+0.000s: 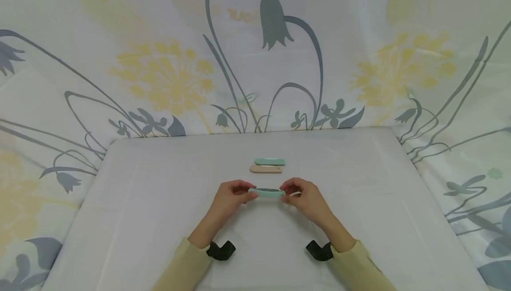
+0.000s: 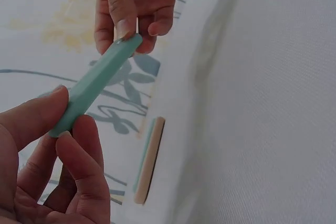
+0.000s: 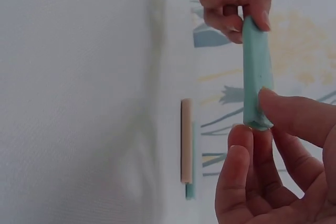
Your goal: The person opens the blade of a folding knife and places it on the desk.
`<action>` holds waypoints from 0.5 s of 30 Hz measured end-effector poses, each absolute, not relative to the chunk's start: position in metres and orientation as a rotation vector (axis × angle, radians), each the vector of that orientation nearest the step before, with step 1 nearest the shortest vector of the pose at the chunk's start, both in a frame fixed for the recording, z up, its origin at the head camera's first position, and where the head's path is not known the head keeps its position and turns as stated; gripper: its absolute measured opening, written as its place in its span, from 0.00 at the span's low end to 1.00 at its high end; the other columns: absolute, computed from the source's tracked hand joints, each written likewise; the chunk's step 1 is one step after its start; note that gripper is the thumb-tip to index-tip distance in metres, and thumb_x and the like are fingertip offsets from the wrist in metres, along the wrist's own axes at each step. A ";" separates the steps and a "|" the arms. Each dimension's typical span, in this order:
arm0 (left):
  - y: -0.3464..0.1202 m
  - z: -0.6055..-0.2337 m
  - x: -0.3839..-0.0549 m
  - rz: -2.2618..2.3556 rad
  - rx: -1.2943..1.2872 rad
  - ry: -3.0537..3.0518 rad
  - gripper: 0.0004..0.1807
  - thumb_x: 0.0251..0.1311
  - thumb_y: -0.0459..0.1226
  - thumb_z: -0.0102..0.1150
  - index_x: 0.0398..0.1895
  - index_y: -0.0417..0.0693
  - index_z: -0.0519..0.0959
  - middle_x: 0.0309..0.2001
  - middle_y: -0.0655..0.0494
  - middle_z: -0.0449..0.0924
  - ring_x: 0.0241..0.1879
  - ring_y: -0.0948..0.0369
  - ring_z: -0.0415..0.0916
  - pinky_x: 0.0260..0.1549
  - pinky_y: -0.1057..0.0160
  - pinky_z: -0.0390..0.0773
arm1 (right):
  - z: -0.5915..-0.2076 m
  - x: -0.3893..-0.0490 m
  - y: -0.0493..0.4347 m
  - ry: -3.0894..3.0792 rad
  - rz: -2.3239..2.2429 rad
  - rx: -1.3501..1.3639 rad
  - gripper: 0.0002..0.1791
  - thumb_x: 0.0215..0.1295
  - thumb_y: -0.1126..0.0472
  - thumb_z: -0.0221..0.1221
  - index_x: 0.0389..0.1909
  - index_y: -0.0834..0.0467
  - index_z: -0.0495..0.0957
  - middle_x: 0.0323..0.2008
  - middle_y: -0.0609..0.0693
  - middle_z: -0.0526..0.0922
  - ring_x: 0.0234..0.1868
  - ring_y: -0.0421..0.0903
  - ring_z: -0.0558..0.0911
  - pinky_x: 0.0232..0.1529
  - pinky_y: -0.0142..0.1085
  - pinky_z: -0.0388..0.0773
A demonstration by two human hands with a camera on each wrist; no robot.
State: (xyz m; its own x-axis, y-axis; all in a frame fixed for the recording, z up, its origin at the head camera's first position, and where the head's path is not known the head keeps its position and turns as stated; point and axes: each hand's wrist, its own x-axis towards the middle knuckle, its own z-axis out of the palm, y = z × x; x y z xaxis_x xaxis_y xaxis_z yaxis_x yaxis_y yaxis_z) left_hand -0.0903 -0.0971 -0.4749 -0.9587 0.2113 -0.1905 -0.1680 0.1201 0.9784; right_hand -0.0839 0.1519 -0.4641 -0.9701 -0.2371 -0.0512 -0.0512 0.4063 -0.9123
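A slim mint-green folding knife (image 1: 266, 193) is held level between both hands, low over the white table, a grey strip showing along its upper edge. My left hand (image 1: 234, 193) pinches one end between thumb and fingers. At the other end, my right hand (image 1: 304, 195) pinches it the same way. In the right wrist view the knife's (image 3: 255, 72) smooth side faces the camera. Just beyond the hands lie two similar closed pieces side by side, a peach one (image 1: 266, 169) nearer and a second mint-green one (image 1: 269, 161) behind it.
The white-covered table (image 1: 159, 171) ends at a curtain (image 1: 255, 69) with a flower print, which hangs behind it and on both sides. Black devices (image 1: 222, 251) sit at both wrists, by the pale yellow sleeves (image 1: 181, 264).
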 end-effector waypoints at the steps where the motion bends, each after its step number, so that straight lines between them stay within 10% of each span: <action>1: -0.098 -0.473 -0.089 1.911 0.047 2.122 0.13 0.56 0.36 0.73 0.43 0.42 0.86 0.38 0.52 0.85 0.33 0.59 0.80 0.34 0.64 0.76 | -0.464 -0.083 0.152 2.486 -1.604 -0.264 0.11 0.59 0.68 0.69 0.43 0.60 0.82 0.39 0.49 0.83 0.41 0.45 0.82 0.41 0.35 0.80; 15: -0.096 -0.462 -0.070 1.909 0.093 2.136 0.11 0.55 0.35 0.73 0.41 0.44 0.87 0.36 0.53 0.87 0.35 0.59 0.82 0.33 0.62 0.75 | -0.456 -0.080 0.135 2.377 -1.629 -0.504 0.11 0.65 0.59 0.66 0.45 0.60 0.86 0.42 0.46 0.86 0.41 0.45 0.82 0.40 0.35 0.80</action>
State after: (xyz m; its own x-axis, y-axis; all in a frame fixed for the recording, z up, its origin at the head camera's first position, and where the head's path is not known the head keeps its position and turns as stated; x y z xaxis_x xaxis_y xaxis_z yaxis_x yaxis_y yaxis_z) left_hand -0.0699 -0.0956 -0.4616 -0.9602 0.2285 -0.1606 -0.1340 0.1278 0.9827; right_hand -0.0804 0.1353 -0.4563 -0.9180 -0.3963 0.0154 -0.1573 0.3283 -0.9314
